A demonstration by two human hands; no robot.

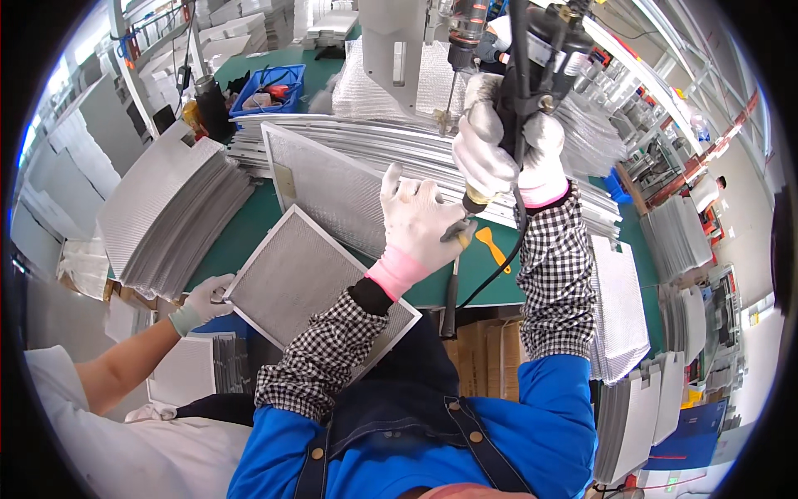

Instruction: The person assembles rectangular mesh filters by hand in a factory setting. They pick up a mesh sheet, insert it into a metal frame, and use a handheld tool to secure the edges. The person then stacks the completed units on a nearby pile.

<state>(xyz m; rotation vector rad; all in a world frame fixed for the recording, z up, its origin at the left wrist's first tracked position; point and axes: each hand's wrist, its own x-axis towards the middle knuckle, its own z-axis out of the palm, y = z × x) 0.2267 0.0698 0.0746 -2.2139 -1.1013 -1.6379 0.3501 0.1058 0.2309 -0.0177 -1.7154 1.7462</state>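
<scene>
My right hand (486, 145), in a white glove, is wrapped round a black power tool (553, 58) with a cable; the tool partly hides the hand. Its dark nose points down toward my left hand (420, 216). That hand is gloved too, little finger out, thumb and forefinger together beside the nose; what they hold is too small to make out. Below my left forearm lies a framed grey mesh panel (291, 279), tilted at the table edge. A co-worker's gloved hand (206, 303) grips its left corner. Behind it a second mesh panel (328, 187) leans over long metal strips (357, 137).
On the green table (229, 249) stand panel stacks at left (166, 208) and right (619, 308). A yellow scraper (493, 249) and a dark-handled tool (450, 299) lie near the front. Another driver (465, 41) hangs ahead, beside a grey post (395, 58). A blue bin (274, 91) sits behind.
</scene>
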